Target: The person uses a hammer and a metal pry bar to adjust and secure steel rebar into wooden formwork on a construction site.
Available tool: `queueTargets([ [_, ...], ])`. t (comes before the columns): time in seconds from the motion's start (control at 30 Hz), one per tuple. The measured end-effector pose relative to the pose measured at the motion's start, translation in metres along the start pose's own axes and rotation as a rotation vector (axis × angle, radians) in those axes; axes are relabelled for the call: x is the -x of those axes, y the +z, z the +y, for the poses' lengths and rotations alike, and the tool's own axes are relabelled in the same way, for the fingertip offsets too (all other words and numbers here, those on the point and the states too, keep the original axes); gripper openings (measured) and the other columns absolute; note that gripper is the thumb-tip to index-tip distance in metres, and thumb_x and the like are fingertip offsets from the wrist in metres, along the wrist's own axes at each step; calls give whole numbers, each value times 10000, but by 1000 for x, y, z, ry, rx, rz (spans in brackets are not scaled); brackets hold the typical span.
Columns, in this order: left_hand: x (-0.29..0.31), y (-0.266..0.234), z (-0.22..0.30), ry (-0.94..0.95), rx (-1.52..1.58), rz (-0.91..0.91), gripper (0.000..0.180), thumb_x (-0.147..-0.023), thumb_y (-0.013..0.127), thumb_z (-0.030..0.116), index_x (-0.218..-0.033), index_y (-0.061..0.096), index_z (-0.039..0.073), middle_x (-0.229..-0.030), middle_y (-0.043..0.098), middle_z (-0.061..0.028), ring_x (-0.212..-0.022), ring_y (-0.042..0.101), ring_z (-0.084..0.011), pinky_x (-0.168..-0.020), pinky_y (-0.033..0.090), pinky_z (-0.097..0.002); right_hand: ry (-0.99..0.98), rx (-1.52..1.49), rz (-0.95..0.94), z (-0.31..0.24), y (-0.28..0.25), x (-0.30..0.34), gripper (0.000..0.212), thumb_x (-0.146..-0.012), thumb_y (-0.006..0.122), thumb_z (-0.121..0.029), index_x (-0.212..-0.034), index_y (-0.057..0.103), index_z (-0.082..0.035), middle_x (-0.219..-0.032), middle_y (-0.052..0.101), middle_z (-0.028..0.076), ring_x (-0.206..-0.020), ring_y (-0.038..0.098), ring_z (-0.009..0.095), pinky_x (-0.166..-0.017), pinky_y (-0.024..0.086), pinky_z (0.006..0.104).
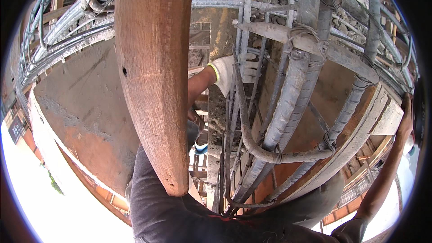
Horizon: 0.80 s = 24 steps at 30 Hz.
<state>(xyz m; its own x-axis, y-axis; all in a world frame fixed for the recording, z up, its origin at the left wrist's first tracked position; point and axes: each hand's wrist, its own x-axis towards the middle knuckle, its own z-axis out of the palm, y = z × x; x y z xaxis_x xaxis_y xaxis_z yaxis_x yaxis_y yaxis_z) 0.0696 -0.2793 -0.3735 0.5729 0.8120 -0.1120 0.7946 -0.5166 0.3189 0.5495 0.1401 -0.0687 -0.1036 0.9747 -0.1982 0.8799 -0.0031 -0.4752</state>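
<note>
My left hand (236,71) wears a pale work glove with a yellow-green cuff. Its forearm emerges from behind a large wooden plank (153,72). The fingers reach across thin upright steel bars (238,31) and seem closed round them; some bars cross in front of the glove. At the far right, my right hand (407,107) touches the end of a pale formwork timber (389,118), its fingers mostly lost at the dark rim. Between the hands stands a column cage of thick ribbed rebar (288,103), with bent stirrups (288,156) fastened by tie wire (330,143).
The plank hangs close in front of me, covering much of the left-centre view. Mud-smeared formwork panels (85,108) flank the cage. More horizontal rebar (67,18) runs across the far side. Gaps between slats open downward beside my left forearm, and bright daylight shows at lower left.
</note>
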Motion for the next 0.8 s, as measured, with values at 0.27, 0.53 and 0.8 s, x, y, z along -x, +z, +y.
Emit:
queueTargets([
  [0.27, 86, -14, -29, -549, 485, 154, 537, -1002, 432, 384, -1496, 366, 184, -1560, 348, -27, -1450, 278, -271, -1171, 255, -461, -34, 9, -15, 1, 4, -7, 528, -1038, 413, -344, -1442, 440, -4, -1490, 433, 136, -1396, 377, 236, -1164, 260, 349],
  [0.53, 23, 7, -46, -95, 414, 113, 496, -958, 480, 309, -1423, 479, 137, -1501, 427, -80, -1385, 390, -279, -1153, 257, -498, -7, -87, 33, -7, 11, 4, 531, -1029, 461, -348, -1425, 455, 6, -1457, 465, 135, -1371, 405, 237, -1149, 283, 352],
  [0.8, -49, 8, -121, -353, 162, 139, 498, -945, 489, 298, -1422, 484, 153, -1494, 430, -106, -1383, 378, -322, -1145, 207, -560, -113, 138, 76, -39, 14, 22, 391, -995, 569, -299, -1221, 637, 12, -1111, 652, 65, -1007, 572, 140, -922, 432, 278],
])
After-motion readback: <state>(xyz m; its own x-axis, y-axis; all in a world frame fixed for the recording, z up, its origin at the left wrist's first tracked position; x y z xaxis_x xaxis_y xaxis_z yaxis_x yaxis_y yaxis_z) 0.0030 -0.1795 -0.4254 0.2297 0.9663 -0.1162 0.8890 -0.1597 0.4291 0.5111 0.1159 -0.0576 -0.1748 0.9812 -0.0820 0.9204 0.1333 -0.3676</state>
